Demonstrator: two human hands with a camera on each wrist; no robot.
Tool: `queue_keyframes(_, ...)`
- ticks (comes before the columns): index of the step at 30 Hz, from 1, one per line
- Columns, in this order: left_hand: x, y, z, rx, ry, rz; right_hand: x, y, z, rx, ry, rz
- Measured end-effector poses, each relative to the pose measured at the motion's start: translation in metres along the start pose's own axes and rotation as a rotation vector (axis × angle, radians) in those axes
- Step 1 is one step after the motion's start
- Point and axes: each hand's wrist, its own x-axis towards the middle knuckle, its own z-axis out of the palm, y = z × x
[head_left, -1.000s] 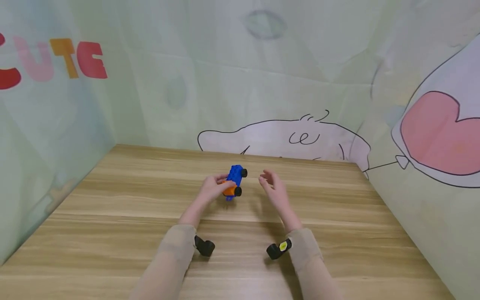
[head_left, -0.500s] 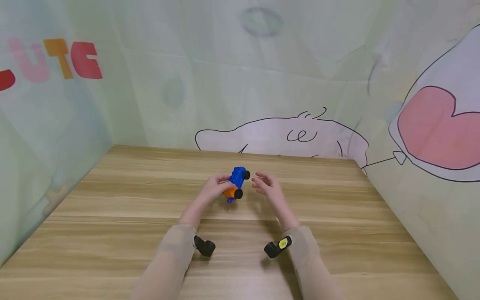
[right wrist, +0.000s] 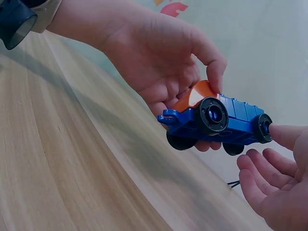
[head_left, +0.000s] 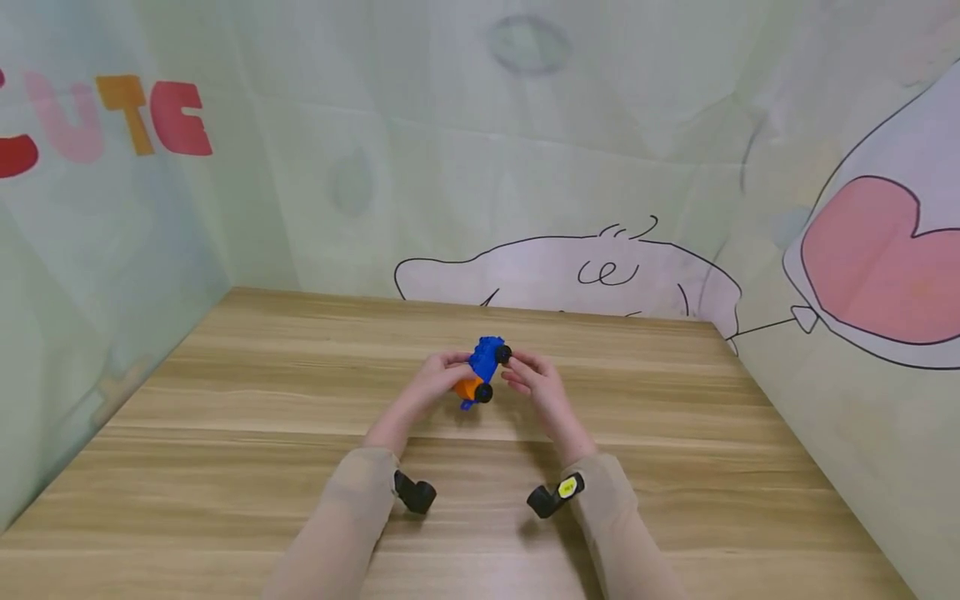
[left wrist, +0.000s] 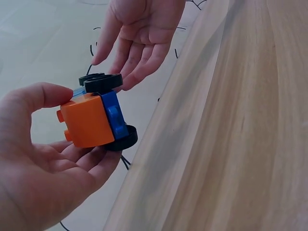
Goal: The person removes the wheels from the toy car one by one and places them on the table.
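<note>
A blue toy car (head_left: 486, 357) with an orange block (right wrist: 198, 93) on one end and black wheels (right wrist: 212, 116) is held above the table, tilted. My left hand (head_left: 440, 377) grips it at the orange end, thumb on top and fingers beneath, as the left wrist view shows the orange block (left wrist: 89, 121) between them. In the right wrist view, a small blue hook sticks out behind the orange block. My right hand (head_left: 542, 385) is at the far blue end, its thumb at or touching a wheel (right wrist: 263, 128). Its other fingers are loosely bent below, not wrapped round the car.
A wood-grain table (head_left: 300, 400) lies under both hands. Printed cloth walls (head_left: 322, 167) with drawings and letters stand along its back and sides. Each wrist carries a black camera, such as the one on the right wrist (head_left: 553, 495).
The left hand has brought the toy car slightly to the right and turned it a little. My right hand has moved left, from apart to right beside the car's wheel.
</note>
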Motion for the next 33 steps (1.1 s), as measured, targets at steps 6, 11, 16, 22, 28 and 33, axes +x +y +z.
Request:
queue_keyframes(6, 0.003, -0.004, 0.001, 0.005, -0.030, 0.005, 0.001, 0.002, 0.001, 0.019, 0.018, 0.002)
queue_keyframes(11, 0.003, -0.003, 0.002, 0.020, -0.044, 0.013, 0.002, 0.002, 0.003, 0.072, 0.037, -0.005)
queue_keyframes(16, 0.003, -0.003, 0.004, 0.042, -0.066, 0.025, 0.002, -0.001, 0.007, 0.119, 0.046, -0.012)
queue_keyframes(22, 0.003, -0.003, 0.005, 0.071, -0.023, 0.003, 0.000, -0.002, 0.011, 0.126, 0.025, -0.033)
queue_keyframes(28, 0.003, -0.004, 0.004, 0.090, 0.048, -0.056, -0.002, -0.004, 0.014, 0.101, -0.009, -0.037)
queue_keyframes(33, 0.003, -0.003, 0.004, 0.105, 0.066, -0.081, -0.005, -0.005, 0.016, 0.072, -0.038, -0.048)
